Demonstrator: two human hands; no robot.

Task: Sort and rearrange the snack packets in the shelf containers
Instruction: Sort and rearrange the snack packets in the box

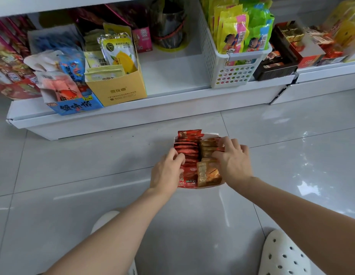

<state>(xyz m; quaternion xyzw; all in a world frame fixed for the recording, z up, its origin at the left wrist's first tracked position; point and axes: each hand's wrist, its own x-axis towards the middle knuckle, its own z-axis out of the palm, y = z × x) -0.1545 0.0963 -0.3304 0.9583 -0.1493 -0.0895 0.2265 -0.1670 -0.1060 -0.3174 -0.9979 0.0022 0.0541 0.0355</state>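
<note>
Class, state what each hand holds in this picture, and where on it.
Left hand grips the red packets at their top edges; right hand grips the brown packets likewise.

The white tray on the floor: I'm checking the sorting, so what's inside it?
The white tray holds red packets in its left row and tan packets in its right. The left hand and right hand cover part of each row.

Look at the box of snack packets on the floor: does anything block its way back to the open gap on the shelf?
Nothing visible does. The box sits on bare floor, and the gap between the yellow carton and white basket lies directly ahead.
</note>
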